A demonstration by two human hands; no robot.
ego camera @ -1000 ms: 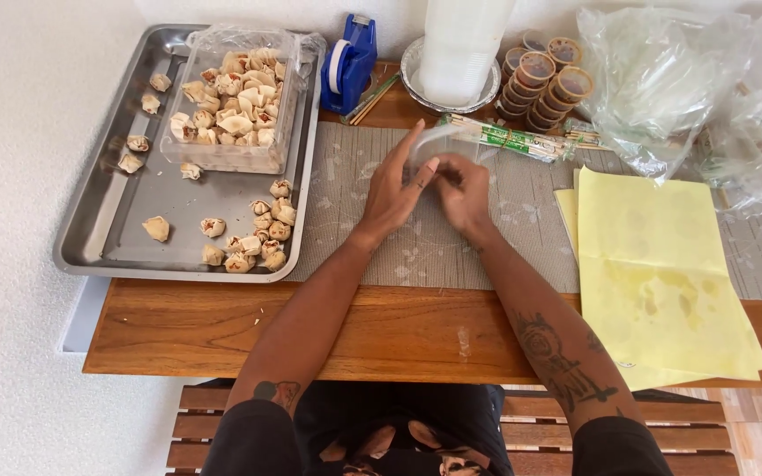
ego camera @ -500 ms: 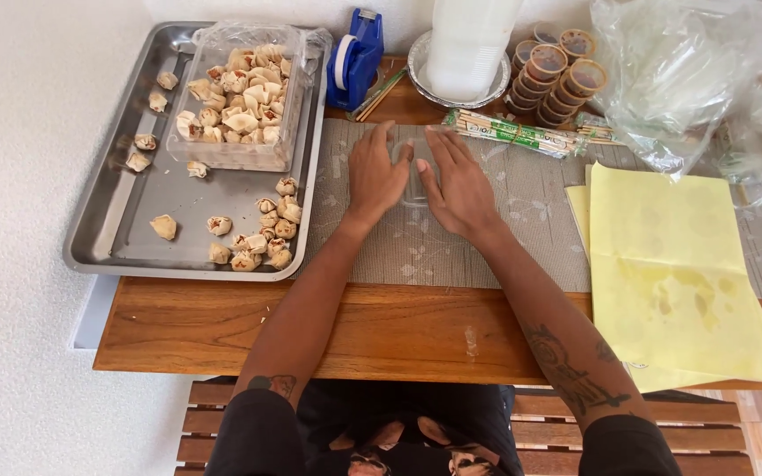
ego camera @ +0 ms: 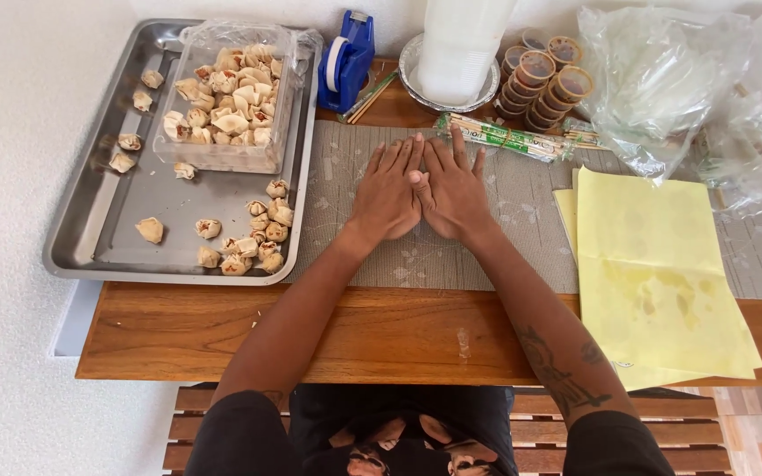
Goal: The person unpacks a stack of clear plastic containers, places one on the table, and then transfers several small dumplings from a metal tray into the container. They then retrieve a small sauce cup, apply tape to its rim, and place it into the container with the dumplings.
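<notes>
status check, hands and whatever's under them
Left hand and right hand flat, side by side, palms down on the grey mat. Nothing gripped. Chopstick packs just past the fingertips; dumpling tray off left.

The left hand [ego camera: 387, 194] and right hand [ego camera: 451, 189] lie flat, palms down and fingers stretched, side by side with their inner edges touching. They press on a grey woven mat [ego camera: 496, 256] with a faint pale pattern, which lies spread flat across the middle of the tabletop [ego camera: 354, 335], towards its far edge.
</notes>
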